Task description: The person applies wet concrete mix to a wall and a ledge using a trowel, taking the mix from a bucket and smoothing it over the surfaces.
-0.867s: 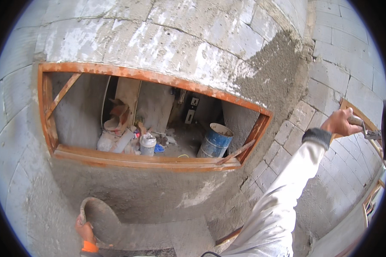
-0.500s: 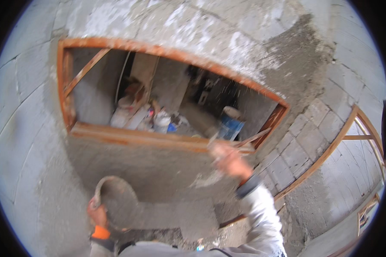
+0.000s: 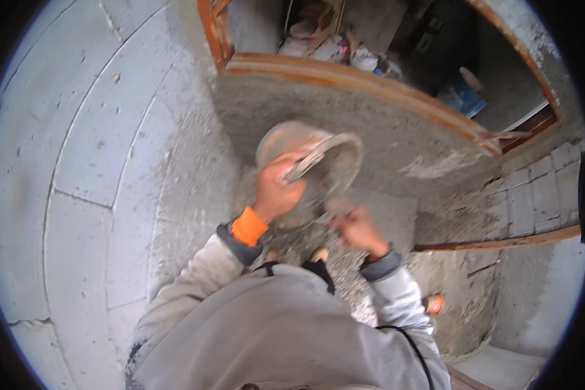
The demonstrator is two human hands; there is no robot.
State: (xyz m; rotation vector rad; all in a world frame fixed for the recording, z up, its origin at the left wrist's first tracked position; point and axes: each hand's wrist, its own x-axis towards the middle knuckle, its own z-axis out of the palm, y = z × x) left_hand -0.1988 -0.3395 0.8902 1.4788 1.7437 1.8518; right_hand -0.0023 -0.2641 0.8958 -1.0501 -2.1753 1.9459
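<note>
My left hand (image 3: 279,188) is closed on the rim of a grey, mortar-smeared bucket (image 3: 290,139). The bucket is tilted, its mouth turned toward my right side. Just below the mouth, my right hand (image 3: 363,232) is closed round what looks like a trowel (image 3: 337,207). Motion blurs the trowel, and its handle is mostly hidden by my fingers. Wet grey mortar shows around the bucket's inner wall. Beyond both hands rises a plastered wall (image 3: 383,130) under a window opening.
A reddish wooden window frame (image 3: 351,79) spans the top. Through it show a blue drum (image 3: 463,99) and a white bucket (image 3: 364,60). A block wall (image 3: 91,175) stands close on the left. Low at the right lies an orange object (image 3: 433,303). My feet are below my hands.
My view has tipped downward. My right hand has come down from the window sill to the bucket's mouth. The bucket in my left hand is now raised and tilted.
</note>
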